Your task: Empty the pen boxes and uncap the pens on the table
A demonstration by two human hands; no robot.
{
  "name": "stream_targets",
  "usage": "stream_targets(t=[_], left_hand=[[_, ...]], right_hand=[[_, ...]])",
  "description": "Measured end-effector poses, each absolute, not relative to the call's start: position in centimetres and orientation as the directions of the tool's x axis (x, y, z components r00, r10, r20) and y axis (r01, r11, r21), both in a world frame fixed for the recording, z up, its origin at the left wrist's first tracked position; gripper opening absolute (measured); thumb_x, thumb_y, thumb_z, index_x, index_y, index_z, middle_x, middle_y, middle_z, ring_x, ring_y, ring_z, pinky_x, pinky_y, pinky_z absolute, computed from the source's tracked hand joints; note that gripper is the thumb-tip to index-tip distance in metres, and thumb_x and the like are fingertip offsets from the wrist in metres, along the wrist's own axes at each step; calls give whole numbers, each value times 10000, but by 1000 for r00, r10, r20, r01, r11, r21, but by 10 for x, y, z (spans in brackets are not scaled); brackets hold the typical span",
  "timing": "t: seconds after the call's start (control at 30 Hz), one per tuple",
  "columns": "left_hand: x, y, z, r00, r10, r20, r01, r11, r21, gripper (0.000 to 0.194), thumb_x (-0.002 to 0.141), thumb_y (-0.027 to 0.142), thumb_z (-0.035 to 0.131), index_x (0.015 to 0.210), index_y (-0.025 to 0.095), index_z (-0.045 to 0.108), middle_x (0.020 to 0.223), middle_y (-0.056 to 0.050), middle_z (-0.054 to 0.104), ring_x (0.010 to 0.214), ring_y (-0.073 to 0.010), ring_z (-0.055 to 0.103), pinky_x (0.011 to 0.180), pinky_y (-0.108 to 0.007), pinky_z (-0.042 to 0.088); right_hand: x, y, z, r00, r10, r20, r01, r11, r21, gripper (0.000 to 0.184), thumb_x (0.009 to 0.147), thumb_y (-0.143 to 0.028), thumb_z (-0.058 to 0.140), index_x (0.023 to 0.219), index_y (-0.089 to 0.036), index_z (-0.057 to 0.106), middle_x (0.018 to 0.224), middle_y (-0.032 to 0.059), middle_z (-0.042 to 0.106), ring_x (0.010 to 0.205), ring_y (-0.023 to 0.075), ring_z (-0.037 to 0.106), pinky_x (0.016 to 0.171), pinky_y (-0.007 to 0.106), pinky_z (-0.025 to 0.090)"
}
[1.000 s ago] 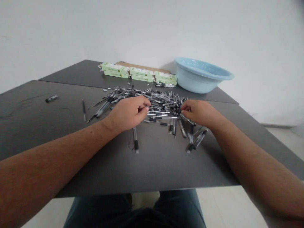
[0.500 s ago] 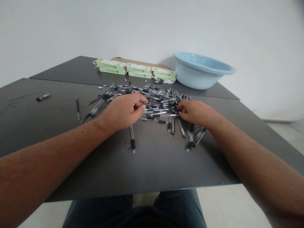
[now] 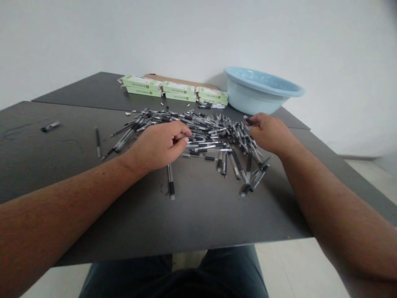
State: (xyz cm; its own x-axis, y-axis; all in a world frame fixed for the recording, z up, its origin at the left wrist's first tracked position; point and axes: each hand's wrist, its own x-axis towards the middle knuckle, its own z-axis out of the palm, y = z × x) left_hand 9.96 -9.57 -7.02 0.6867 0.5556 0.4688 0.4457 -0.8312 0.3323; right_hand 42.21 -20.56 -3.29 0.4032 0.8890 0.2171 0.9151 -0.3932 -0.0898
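A broad heap of clear pens with black grips [image 3: 214,128] lies across the middle of the table. At its front left, my left hand [image 3: 163,145] rests with curled fingers, thumb close to the index finger; whatever it may hold is hidden. My right hand [image 3: 268,132] is raised over the heap's right side, pinching a pen [image 3: 248,120] whose black end sticks out to the left of the fingertips. Below my left hand a single pen [image 3: 170,183] points toward me. More loose pens [image 3: 254,179] lie crossed at the front right.
Green and white boxes [image 3: 180,92] stand stacked in pairs at the back. A small row of pens [image 3: 212,106] lies before them. A light blue basin [image 3: 254,97] stands at the back right. Far left lie a short clear-and-black piece [image 3: 50,126] and a lone pen [image 3: 97,141].
My right hand has lifted from the heap's right side, moving right and away from me with a pen between its fingers. My left hand has stayed nearly still. The view has shifted slightly.
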Motion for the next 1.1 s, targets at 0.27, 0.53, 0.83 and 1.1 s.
stream_targets(t=[0.27, 0.53, 0.83, 1.1], left_hand=[[99, -94, -72, 697, 543, 469, 433, -839, 328, 307, 945, 331, 595, 1165, 230, 783, 843, -29, 797, 760, -214, 726, 812, -331, 564], [100, -94, -72, 703, 536, 468, 417, -843, 340, 282, 943, 318, 605, 1146, 223, 777, 857, -27, 809, 770, -217, 742, 813, -338, 566], [101, -95, -72, 707, 539, 459, 419, -841, 342, 287, 940, 313, 603, 1145, 220, 781, 862, -30, 810, 776, -216, 743, 824, -341, 568], [101, -96, -71, 722, 528, 447, 418, -848, 326, 324, 949, 316, 577, 1165, 189, 782, 881, -41, 820, 795, -211, 757, 806, -323, 558]], right_hand=[[424, -196, -55, 267, 961, 66, 947, -274, 164, 241, 975, -359, 566, 1027, -220, 757, 1043, 146, 817, 958, 323, 751, 796, 377, 508], [424, -194, -59, 268, 963, 32, 942, -269, 199, 249, 966, -416, 593, 957, -231, 761, 995, 153, 814, 928, 339, 752, 753, 393, 502], [425, -191, -60, 300, 954, 26, 926, -297, 232, 286, 960, -375, 568, 969, -211, 803, 1024, 172, 830, 937, 335, 760, 750, 388, 505], [427, -195, -51, 296, 955, 13, 925, -291, 246, 303, 929, -354, 563, 959, -175, 806, 984, 186, 818, 896, 329, 746, 703, 382, 431]])
